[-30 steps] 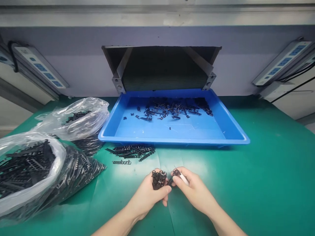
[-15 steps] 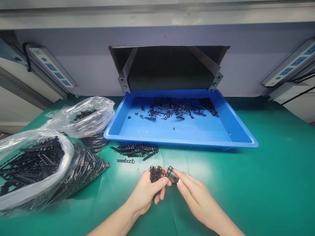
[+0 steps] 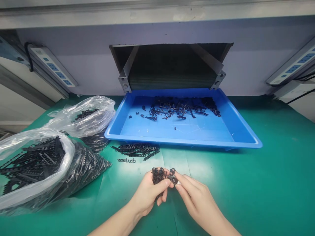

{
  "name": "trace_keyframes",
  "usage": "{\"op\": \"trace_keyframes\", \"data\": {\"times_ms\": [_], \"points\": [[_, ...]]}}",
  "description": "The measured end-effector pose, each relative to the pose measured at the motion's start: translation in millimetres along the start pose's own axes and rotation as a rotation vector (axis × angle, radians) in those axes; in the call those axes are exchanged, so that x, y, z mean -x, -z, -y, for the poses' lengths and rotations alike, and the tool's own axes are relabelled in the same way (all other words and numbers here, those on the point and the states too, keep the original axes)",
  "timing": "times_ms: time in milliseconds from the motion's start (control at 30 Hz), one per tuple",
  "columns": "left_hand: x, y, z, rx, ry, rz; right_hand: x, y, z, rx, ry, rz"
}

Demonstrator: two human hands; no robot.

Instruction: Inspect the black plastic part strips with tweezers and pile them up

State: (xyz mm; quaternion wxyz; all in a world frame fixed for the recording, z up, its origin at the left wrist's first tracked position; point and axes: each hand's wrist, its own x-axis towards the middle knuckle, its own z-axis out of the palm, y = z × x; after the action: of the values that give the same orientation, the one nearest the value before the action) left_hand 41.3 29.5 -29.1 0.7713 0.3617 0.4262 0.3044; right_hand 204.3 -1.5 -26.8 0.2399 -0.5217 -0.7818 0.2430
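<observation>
My left hand [image 3: 152, 191] is closed round a bunch of small black plastic parts [image 3: 158, 175] with ring-shaped ends that stick up above the fingers. My right hand [image 3: 197, 193] pinches a single black plastic part [image 3: 173, 178] between thumb and fingertips, just right of the bunch. The left thumb tip touches or nearly touches this part too. Both hands are close together above the green mat. Beyond them lies a loose pile of black plastic strips [image 3: 137, 150], with one strip [image 3: 126, 160] apart in front.
A blue tray [image 3: 182, 141] holding scattered black parts stands under a conveyor end [image 3: 172, 83] in the wall opening. Two clear plastic bags [image 3: 71, 154] [image 3: 98, 126] of black strips stand at the left. Power strips [image 3: 54, 67] hang on both sides.
My right fingers have closed in on the single black part, which shows more plainly between the hands. The whole view has shifted slightly.
</observation>
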Motion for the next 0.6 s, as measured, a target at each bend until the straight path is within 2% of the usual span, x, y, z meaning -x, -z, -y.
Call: {"op": "trace_keyframes", "data": {"times_ms": [300,500,600], "points": [[1.3,-3.6,2.8,0.003,-0.059,-0.040,1.0,-5.4,0.1,0.076,-0.008,-0.104],[1.1,0.8,7.1,0.012,-0.049,-0.017,-1.0,-1.7,-3.0,-0.039,-0.078,-0.017],[0.7,8.6,19.3,0.027,-0.041,-0.028,7.6,-11.0,-8.3,-0.149,-0.149,0.009]]}}
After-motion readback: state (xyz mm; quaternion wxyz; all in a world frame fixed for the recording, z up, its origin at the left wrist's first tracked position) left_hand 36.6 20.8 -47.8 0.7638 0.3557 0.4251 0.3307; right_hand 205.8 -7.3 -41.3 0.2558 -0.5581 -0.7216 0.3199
